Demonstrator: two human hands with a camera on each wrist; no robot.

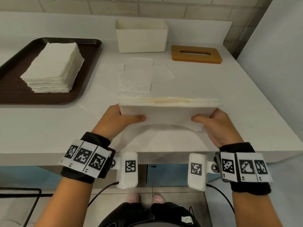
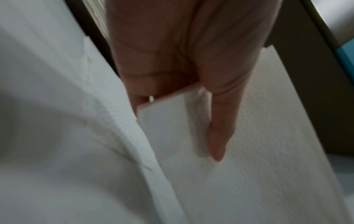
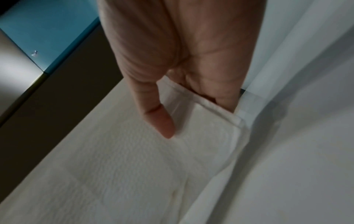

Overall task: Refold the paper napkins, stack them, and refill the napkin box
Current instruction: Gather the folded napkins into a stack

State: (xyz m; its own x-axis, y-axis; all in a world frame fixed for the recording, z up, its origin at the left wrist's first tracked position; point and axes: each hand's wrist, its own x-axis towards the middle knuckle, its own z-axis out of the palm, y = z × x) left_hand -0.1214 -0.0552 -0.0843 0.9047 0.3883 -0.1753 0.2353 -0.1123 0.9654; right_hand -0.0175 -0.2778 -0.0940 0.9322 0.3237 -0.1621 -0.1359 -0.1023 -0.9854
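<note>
Both hands hold a stack of folded white napkins (image 1: 168, 110) just above the white counter near its front edge. My left hand (image 1: 119, 118) grips the stack's left end, thumb on top, fingers underneath. My right hand (image 1: 213, 122) grips the right end the same way. The wrist views show each thumb pressed on the embossed paper: left thumb (image 2: 218, 136), right thumb (image 3: 162, 121), stack (image 2: 249, 151) (image 3: 134, 166). The open white napkin box (image 1: 141, 36) stands at the back centre. Its wooden slotted lid (image 1: 196, 54) lies to its right.
Several unfolded napkins (image 1: 136, 77) lie spread flat on the counter between the box and my hands. A dark brown tray (image 1: 14, 90) at the left carries a tall pile of square napkins (image 1: 54, 66). The counter's front edge runs just below my wrists.
</note>
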